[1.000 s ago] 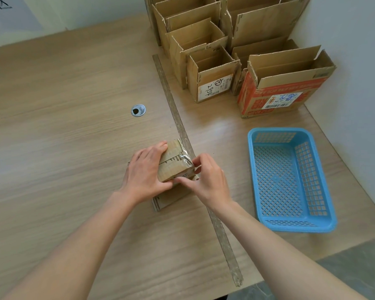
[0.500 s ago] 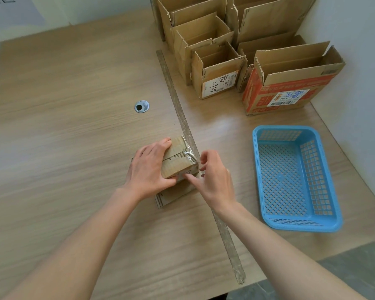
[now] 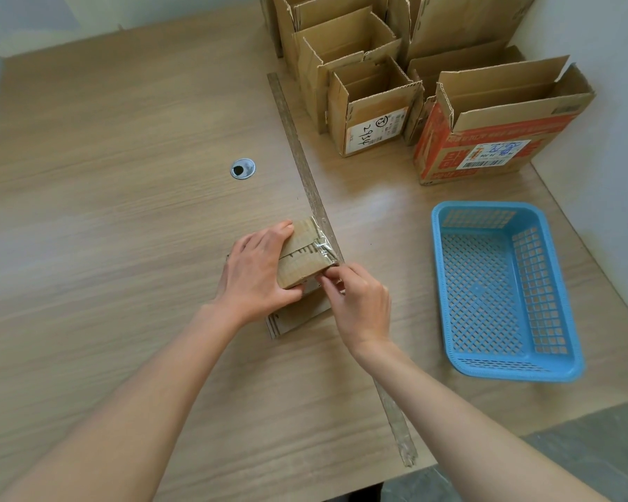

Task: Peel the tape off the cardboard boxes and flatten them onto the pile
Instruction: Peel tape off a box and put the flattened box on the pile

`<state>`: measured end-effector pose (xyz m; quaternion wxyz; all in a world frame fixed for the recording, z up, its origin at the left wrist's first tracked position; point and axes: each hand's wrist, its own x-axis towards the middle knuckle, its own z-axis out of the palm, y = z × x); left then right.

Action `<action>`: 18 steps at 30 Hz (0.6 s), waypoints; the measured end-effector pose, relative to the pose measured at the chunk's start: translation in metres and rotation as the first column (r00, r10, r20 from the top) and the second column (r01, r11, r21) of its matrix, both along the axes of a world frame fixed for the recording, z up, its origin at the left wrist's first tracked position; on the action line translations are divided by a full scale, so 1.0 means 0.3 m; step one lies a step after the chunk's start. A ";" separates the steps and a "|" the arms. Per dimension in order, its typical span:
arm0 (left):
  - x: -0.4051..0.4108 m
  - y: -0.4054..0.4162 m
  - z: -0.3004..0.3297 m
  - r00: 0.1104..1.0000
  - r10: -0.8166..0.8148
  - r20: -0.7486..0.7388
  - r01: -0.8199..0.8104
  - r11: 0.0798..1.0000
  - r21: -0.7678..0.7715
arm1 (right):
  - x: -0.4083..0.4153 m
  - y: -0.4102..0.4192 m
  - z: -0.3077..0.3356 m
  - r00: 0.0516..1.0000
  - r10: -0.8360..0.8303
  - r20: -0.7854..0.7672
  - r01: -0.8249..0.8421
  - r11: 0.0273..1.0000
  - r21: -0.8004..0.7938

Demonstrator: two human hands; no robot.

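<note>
Pale wood-grain table [image 3: 124, 219] against white walls, with a round cable grommet [image 3: 242, 168] left of a long strip [image 3: 307, 168] running from far to near across the top. Small cardboard box [image 3: 301, 260] near the middle of the table, resting on a flat pile of cardboard [image 3: 298, 318], clear tape [image 3: 323, 244] shiny along its right edge. Left hand [image 3: 256, 277] cupped over the box's left side, fingers together on top, thumb pressed against the near face. Right hand [image 3: 359, 306] at the box's near right corner, thumb and forefinger pinching at the tape end there, other fingers curled under. Far right: a cluster of open-topped boxes, among them a labelled brown box [image 3: 372, 121] and an orange printed box [image 3: 486, 146]. Blue plastic basket [image 3: 562, 309] on the near right, well apart from both hands.
</note>
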<state>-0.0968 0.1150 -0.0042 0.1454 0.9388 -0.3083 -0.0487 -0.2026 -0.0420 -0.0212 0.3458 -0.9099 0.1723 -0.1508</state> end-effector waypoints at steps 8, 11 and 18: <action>0.000 0.000 -0.001 1.000 -0.002 0.008 0.002 1.000 0.001 | -0.001 -0.007 -0.007 0.999 0.047 0.012 -0.048 0.996 0.071; -0.001 -0.001 0.002 1.000 -0.001 0.005 0.001 1.000 -0.006 | -0.003 -0.010 -0.002 0.999 0.049 -0.016 -0.048 0.995 0.083; 0.001 0.000 0.002 1.000 -0.008 0.011 0.008 1.000 -0.010 | -0.024 -0.079 0.013 0.995 0.090 -0.051 -0.087 0.994 0.068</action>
